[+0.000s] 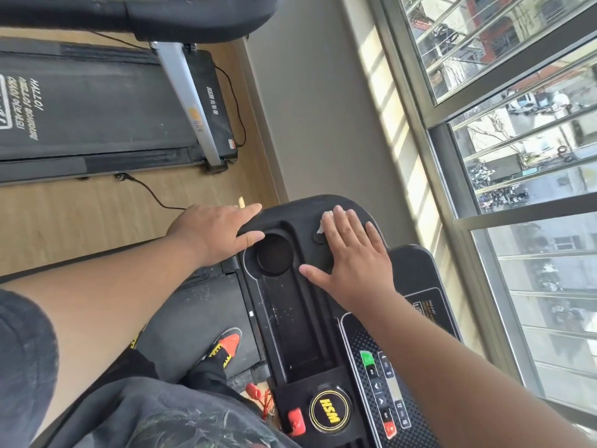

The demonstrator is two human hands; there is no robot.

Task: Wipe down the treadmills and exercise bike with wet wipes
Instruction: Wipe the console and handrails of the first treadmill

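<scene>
I stand on a black treadmill, looking down at its console (pixel 290 305). My right hand (pixel 350 250) lies flat with spread fingers on the console's far end, pressing a white wet wipe (pixel 325 218) that shows beside the fingertips. My left hand (pixel 216 232) rests on the console's left edge with straight fingers, the thumb beside the round cup holder (pixel 274 253). The control panel (pixel 384 389) with green and red buttons lies below my right forearm. A second treadmill (pixel 97 105) stands on the floor at the upper left.
A grey wall (pixel 316 118) and a barred window (pixel 517 156) run along the right. A black power cable (pixel 151 192) crosses the wooden floor (pixel 97 221) between the treadmills. A red safety key (pixel 295 420) sits near the console's round yellow logo (pixel 330 410).
</scene>
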